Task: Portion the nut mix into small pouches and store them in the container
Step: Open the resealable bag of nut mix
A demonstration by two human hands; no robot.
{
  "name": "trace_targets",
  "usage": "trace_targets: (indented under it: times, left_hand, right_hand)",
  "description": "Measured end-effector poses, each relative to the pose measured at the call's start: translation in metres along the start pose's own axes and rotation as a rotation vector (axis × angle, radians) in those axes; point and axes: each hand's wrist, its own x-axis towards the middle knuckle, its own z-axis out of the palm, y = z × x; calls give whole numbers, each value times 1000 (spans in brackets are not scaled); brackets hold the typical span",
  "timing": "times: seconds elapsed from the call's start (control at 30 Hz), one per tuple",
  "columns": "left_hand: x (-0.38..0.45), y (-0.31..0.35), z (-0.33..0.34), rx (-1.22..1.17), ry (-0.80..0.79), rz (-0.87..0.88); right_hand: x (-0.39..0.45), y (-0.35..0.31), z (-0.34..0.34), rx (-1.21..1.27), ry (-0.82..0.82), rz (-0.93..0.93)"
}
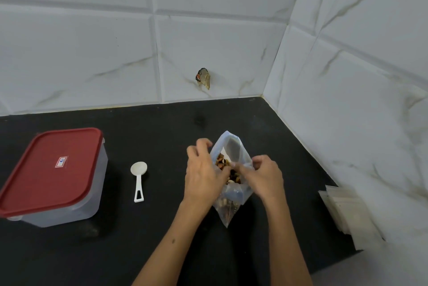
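Both hands hold the mouth of the zip bag of nut mix [231, 169]: the left hand [203, 169] curls its fingers round the near-left lip, and the right hand [266, 176] pinches the right lip, spreading it open. The bag stands toward the bench's right side, near the wall corner. If either grip slackens, the soft bag could slump and spill nuts over the black bench [162, 128]. The white scoop [139, 179] lies to the left, the red-lidded container [53, 176], shut, near the left edge, and the empty pouches [349, 214] stack at the right edge.
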Motion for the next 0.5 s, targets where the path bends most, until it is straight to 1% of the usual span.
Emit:
trace_targets:
  times: [0.03,0.1,0.2,0.27,0.33,0.4,0.43,0.5]
  left_hand:
    - [1,2,0,64,-14,64]
    - [1,3,-4,167,-39,124]
    - [4,1,-17,221,-66,79]
    - [6,1,-28,222,-108,42]
    - [7,3,-34,222,-168,4]
    - [6,6,-36,205,-189,-48]
    - [4,9,-36,207,-165,-67]
    - [6,13,-36,242,-35,-60]
  right_hand:
    - [-1,-1,1,-71,14,-32]
    - [-1,-1,1,-183,110,-67]
    - [2,2,-11,-214,234,-47]
    - [7,4,-17,-209,224,-54]
    - [10,1,-18,-225,183,-88]
    - [10,-2,-15,-240,141,-115]
    - [11,-3,-13,-252,121,-125]
    - [12,-5,-12,-265,100,-141]
